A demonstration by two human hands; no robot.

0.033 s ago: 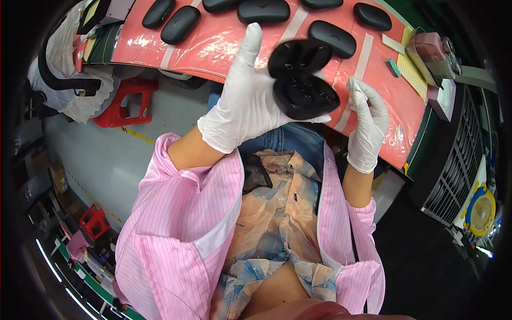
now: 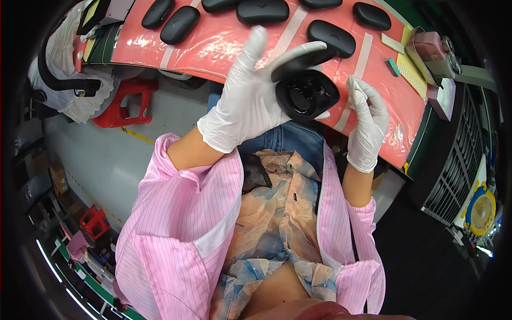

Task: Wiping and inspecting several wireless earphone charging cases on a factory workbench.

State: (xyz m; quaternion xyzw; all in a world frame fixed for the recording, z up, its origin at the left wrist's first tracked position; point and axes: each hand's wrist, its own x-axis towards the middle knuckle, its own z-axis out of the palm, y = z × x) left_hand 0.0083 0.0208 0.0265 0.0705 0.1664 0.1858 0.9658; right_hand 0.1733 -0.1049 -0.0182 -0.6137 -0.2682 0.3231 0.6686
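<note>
One open black case [image 2: 307,96] in the left hand [image 2: 246,101]

It lies to that hand's right, base's long axis roughly crosswise, index finger along the lid [image 2: 300,62]; this grip supports it. The right hand [image 2: 368,122] hangs just beside, apart, fingertips pinched together, whether on anything I cannot tell.

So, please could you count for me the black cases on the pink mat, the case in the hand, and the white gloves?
Black cases on the pink mat, some cut off by the picture edge: 7
Open black case in the left hand: 1
White gloves: 2
Total: 10
</note>
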